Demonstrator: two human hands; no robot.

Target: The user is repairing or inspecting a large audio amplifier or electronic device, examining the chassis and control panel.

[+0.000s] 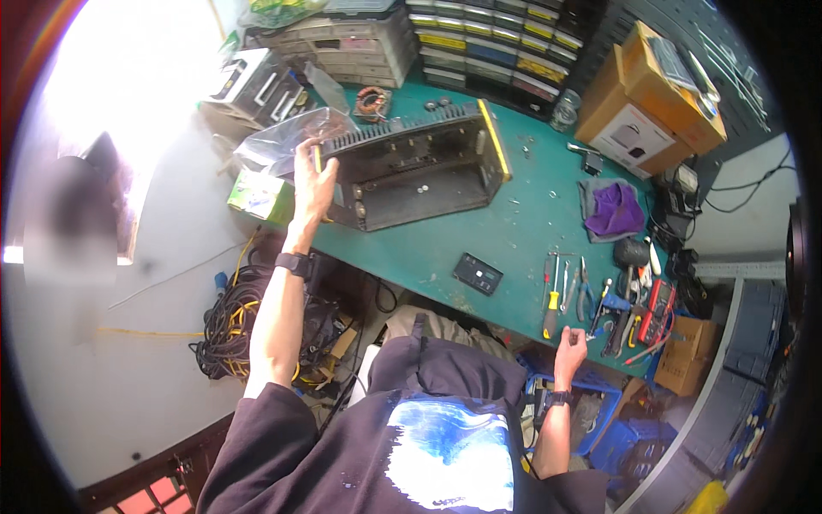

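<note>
A black metal housing (402, 158) with cooling fins along its back and yellow edge strips lies tilted on the green bench, its hollow inside facing me. A few small light pieces (422, 188) rest inside it. My left hand (313, 184) grips the housing's left end, thumb apart from the fingers. My right hand (570, 351) is at the bench's front edge with its fingers curled together; what they hold, if anything, is too small to make out. Close by lie a yellow-handled screwdriver (550, 315) and blue-handled pliers (585, 298).
A flat black plate (478, 273) lies near the front edge of the green bench (411, 265). On the right are a purple cloth (616, 210), a red multimeter (658, 310) and cardboard boxes (642, 128). Drawer cabinets (488, 47) line the back. Coiled cables (235, 330) lie on the floor.
</note>
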